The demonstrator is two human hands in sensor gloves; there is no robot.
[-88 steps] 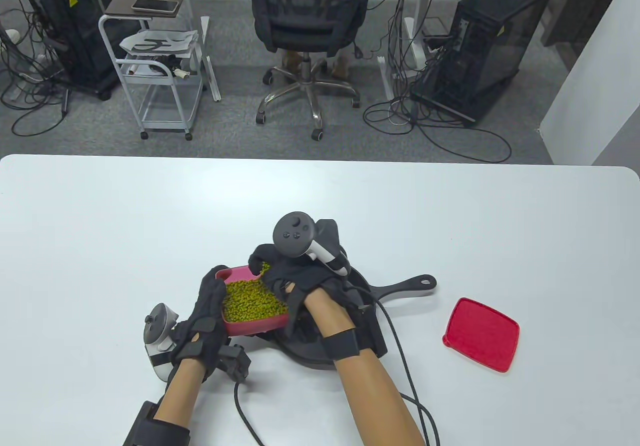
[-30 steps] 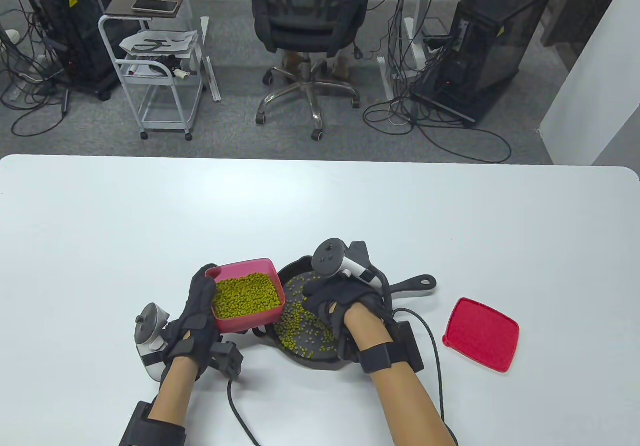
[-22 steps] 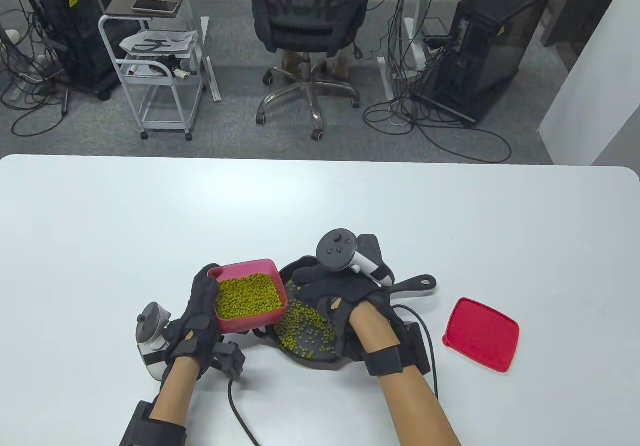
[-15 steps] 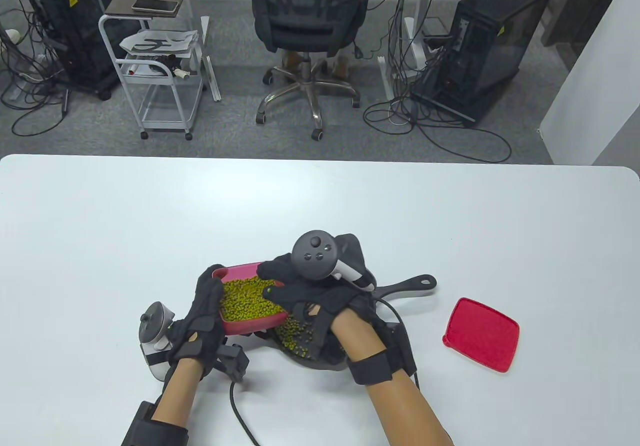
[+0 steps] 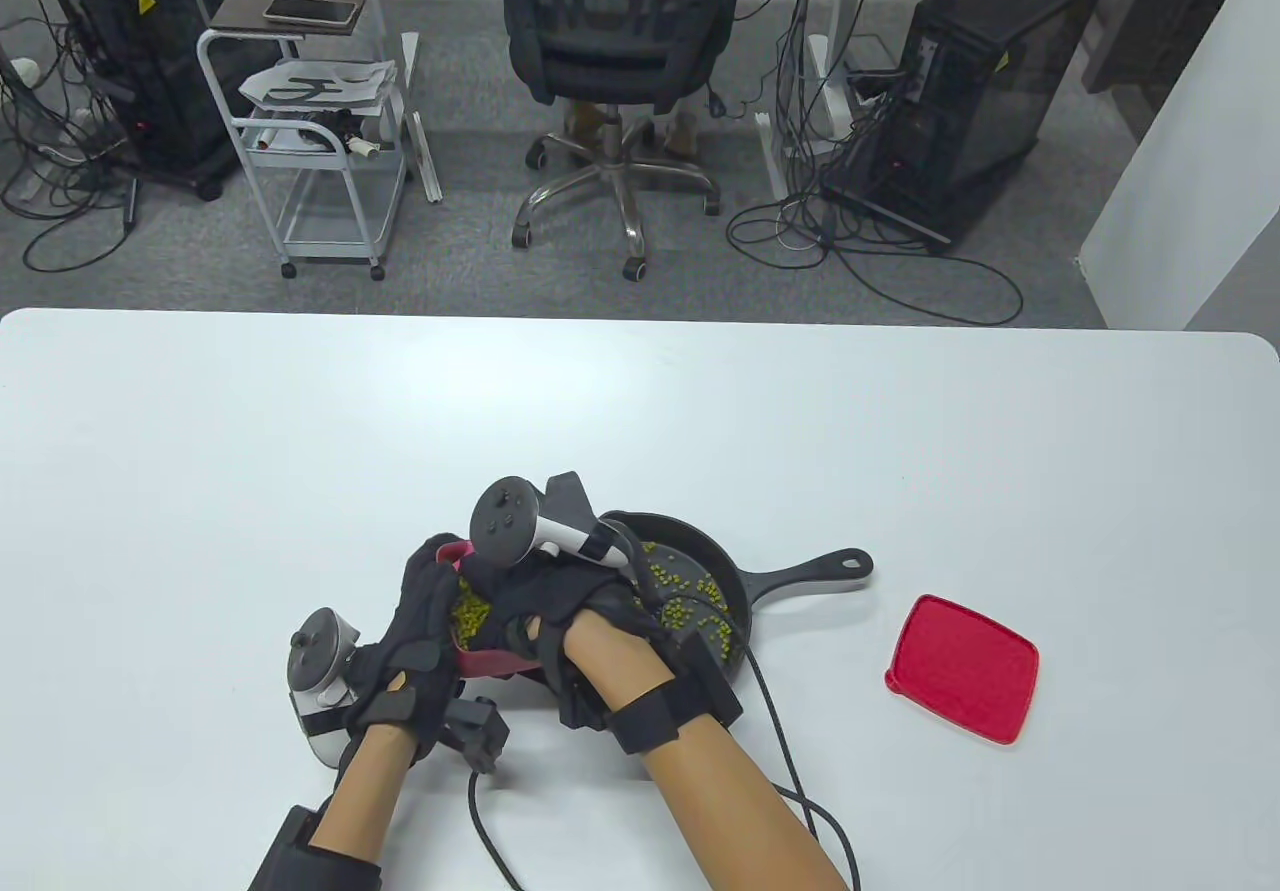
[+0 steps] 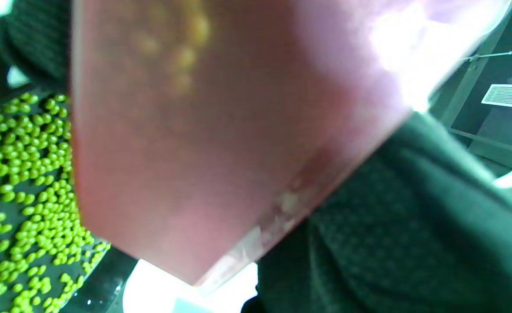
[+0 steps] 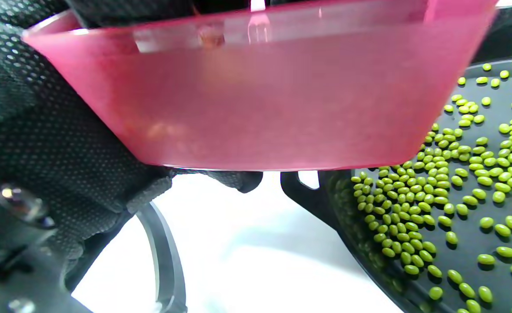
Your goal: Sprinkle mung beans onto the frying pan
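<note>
My left hand (image 5: pixel 425 621) grips the left wall of a pink container (image 5: pixel 490 663) of mung beans (image 5: pixel 468 614) and holds it above the table, beside the black frying pan (image 5: pixel 742 596). My right hand (image 5: pixel 505 616) reaches into the container, fingers curled down among the beans; whether they hold any is hidden. Many beans (image 5: pixel 682 613) lie scattered in the pan. The left wrist view shows the container's underside (image 6: pixel 221 143) close up, with pan beans (image 6: pixel 25 174) at the left. The right wrist view shows the container's wall (image 7: pixel 260 108), my left glove (image 7: pixel 43 130) and pan beans (image 7: pixel 469 174).
A red lid (image 5: pixel 962 666) lies flat on the white table (image 5: pixel 300 431), right of the pan's handle (image 5: pixel 815 569). Cables trail from both wrists toward the table's near edge (image 5: pixel 790 761). An office chair and carts stand on the floor beyond the far edge.
My right hand has moved left from over the pan back into the container. The left hand has kept its grip and tilted the container slightly. More of the pan now shows.
</note>
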